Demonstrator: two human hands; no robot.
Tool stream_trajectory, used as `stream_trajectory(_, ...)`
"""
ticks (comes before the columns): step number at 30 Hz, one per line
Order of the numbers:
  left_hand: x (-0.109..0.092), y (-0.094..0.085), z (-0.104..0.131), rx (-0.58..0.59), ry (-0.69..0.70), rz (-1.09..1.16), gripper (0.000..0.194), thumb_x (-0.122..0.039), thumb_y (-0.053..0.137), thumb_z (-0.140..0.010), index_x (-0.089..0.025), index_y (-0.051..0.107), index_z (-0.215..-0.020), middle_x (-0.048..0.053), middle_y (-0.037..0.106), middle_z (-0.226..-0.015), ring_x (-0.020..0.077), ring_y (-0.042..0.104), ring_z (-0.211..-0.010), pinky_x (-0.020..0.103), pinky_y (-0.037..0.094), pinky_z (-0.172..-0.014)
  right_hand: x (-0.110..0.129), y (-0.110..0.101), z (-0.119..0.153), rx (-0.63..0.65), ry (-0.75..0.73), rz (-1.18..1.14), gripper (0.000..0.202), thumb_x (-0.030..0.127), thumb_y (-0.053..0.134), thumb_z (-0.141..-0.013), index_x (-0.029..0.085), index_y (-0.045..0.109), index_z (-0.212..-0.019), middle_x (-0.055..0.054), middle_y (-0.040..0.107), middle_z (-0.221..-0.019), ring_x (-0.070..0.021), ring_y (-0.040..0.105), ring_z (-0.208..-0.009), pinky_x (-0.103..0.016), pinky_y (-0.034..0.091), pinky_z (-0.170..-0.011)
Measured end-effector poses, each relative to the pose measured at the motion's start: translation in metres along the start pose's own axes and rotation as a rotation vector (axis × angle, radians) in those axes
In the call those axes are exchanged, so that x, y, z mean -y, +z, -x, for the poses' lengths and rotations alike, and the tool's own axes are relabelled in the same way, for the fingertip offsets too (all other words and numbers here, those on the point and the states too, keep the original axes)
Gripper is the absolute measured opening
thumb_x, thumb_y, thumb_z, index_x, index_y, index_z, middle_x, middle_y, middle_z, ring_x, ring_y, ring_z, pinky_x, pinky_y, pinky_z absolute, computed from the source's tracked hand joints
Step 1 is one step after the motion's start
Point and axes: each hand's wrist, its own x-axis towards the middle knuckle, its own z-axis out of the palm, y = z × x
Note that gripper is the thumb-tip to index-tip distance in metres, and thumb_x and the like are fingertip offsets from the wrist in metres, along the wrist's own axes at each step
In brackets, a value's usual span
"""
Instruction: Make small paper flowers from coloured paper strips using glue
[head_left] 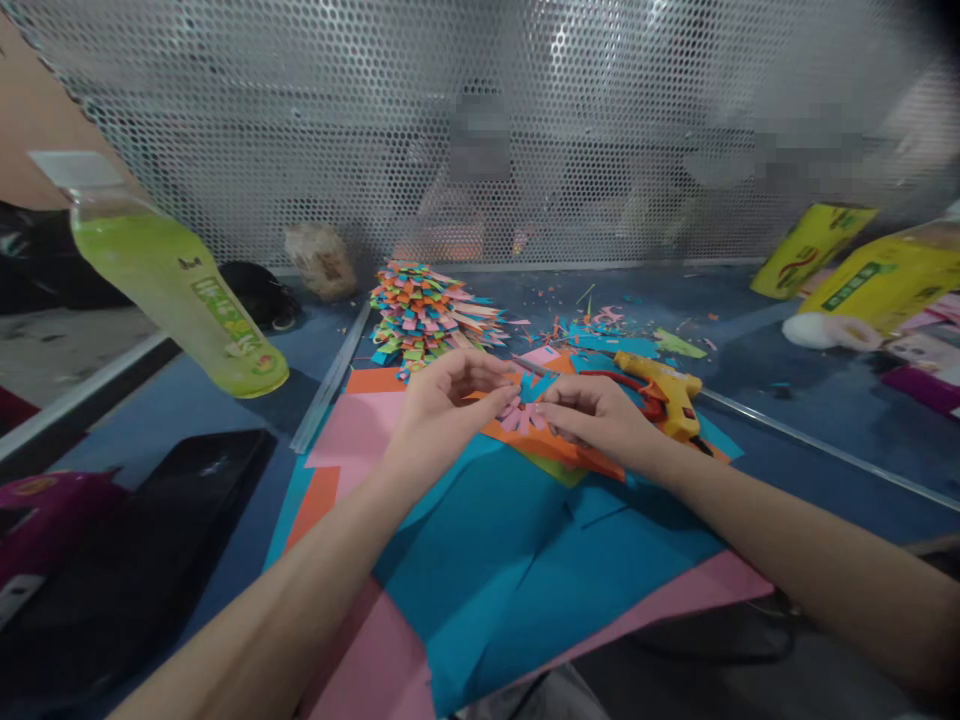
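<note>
Tabletop, pinched grip on fringed paper

Dim, greyish light covers the scene, with small bright glints along the top of the perforated metal panel. Soft shadows darken the blue paper at lower centre. The lower left is murky, the upper-right corner blackened. Wide-angle distortion tilts the bottle at left. Pixelated patches sit upper centre and upper right; the pink cutout looks soft.
</note>
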Motion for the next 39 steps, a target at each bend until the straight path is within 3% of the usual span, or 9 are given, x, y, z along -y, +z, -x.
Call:
stream_trajectory(13, -0.0004, 0.0008, -0.0004, -0.002, -0.009, 0.014, 0.017, -0.018, 0.068, -0.063, -0.016, 0.058, -0.077, -0.001, 0.063, -0.073, 0.009, 0.06, -0.07, 0.021, 0.05, -0.067, 0.0003, -0.0022, -0.0002, 0.009, -0.011, 0.004, 0.02, 0.029, 0.05, -0.076, 0.015, 0.05, -0.062, 0.005, 0.041, -0.049, -0.0037, 0.034, -0.041, -0.019, 0.027, -0.039)
stream_trajectory(21, 0.0, -0.0006, -0.0028, -0.016, -0.029, 0.019, 0.017, -0.017, 0.068, -0.063, -0.016, 0.057, -0.076, -0.002, 0.061, -0.07, 0.008, 0.059, -0.067, 0.02, 0.049, -0.063, 0.0011, 0.0, -0.0015, 0.036, 0.082, -0.106, 0.015, 0.03, 0.052, -0.075, 0.015, 0.051, -0.075, 0.005, 0.046, -0.054, -0.004, 0.04, -0.043, -0.017, 0.031, -0.038)
stream_trajectory(28, -0.0005, -0.0005, -0.0013, 0.011, -0.038, 0.014, 0.022, -0.019, 0.068, -0.063, -0.017, 0.058, -0.083, -0.001, 0.062, -0.072, 0.009, 0.059, -0.07, 0.02, 0.05, -0.064, -0.0016, 0.0007, -0.0031, -0.022, 0.035, -0.024, 0.011, 0.026, 0.053, -0.074, 0.015, 0.053, -0.072, 0.004, 0.047, -0.054, -0.0041, 0.04, -0.044, -0.017, 0.032, -0.04)
stream_trajectory(33, -0.0016, 0.0005, -0.0027, 0.029, -0.088, 0.07, 0.04, -0.015, 0.067, -0.061, -0.018, 0.056, -0.099, 0.002, 0.064, -0.087, 0.0106, 0.061, -0.069, 0.024, 0.052, -0.064, -0.0029, -0.0004, -0.0018, -0.033, -0.027, 0.048, 0.011, 0.025, 0.053, -0.075, 0.015, 0.053, -0.071, 0.003, 0.047, -0.056, -0.0049, 0.041, -0.047, -0.018, 0.033, -0.043)
stream_trajectory(36, -0.0018, -0.0004, -0.0027, 0.012, -0.034, 0.034, 0.042, -0.014, 0.066, -0.063, -0.018, 0.055, -0.104, 0.003, 0.064, -0.087, 0.0118, 0.061, -0.073, 0.024, 0.052, -0.064, -0.0017, -0.0023, -0.0009, -0.041, -0.005, 0.045, 0.013, 0.028, 0.049, -0.076, 0.016, 0.054, -0.077, 0.002, 0.05, -0.06, -0.0055, 0.042, -0.048, -0.018, 0.033, -0.043)
stream_trajectory(39, -0.0018, -0.0014, -0.0019, -0.095, 0.141, -0.05, 0.044, -0.014, 0.064, -0.066, -0.019, 0.053, -0.108, 0.002, 0.063, -0.085, 0.0115, 0.06, -0.077, 0.023, 0.051, -0.065, -0.001, -0.0038, -0.001, -0.044, 0.075, 0.058, 0.02, 0.032, 0.043, -0.079, 0.016, 0.053, -0.087, 0.001, 0.052, -0.063, -0.0053, 0.04, -0.044, -0.019, 0.032, -0.04)
